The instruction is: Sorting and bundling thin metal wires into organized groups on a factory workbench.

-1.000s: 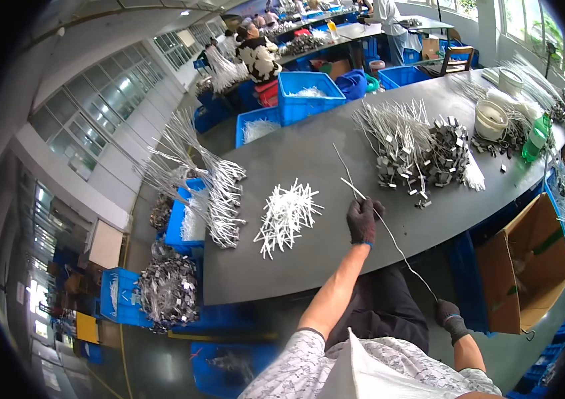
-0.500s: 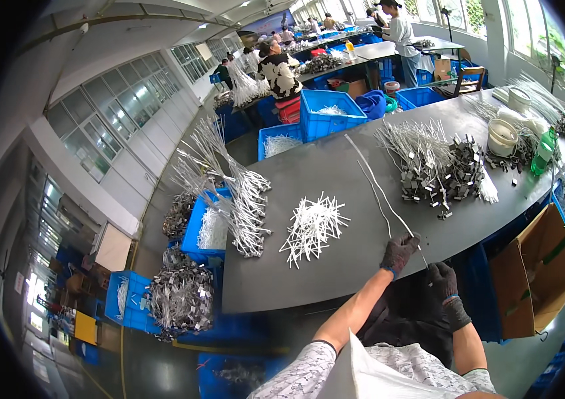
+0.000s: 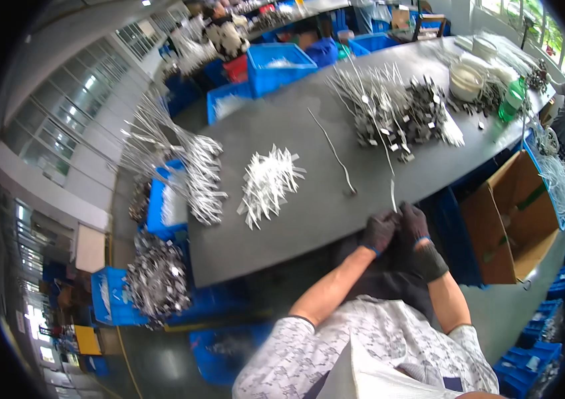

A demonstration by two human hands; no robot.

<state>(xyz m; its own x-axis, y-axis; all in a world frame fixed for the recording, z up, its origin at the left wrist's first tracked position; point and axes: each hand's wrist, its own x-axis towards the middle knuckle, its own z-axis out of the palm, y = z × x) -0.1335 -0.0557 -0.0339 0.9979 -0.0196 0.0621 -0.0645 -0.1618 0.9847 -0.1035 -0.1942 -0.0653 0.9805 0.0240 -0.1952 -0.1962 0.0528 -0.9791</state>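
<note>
Both gloved hands meet at the near edge of the counter (image 3: 309, 219): the left hand (image 3: 379, 231) and the right hand (image 3: 416, 223) are curled close together, fingers pinched on the lower end of a thin white wire (image 3: 392, 193) that rises from between them toward the far side. Exactly which fingers grip it is hidden by the dark gloves. Judging by this, the step in hand is working the end of that one wire; the next move likely calls for a steady pinch so the slim strand does not slip. Just left of it a second long wire (image 3: 333, 151) lies loose on the counter. Further left sits a heap of short white pieces (image 3: 268, 181), and toward the far right corner a tangle of wires with metal parts (image 3: 395, 110).
</note>
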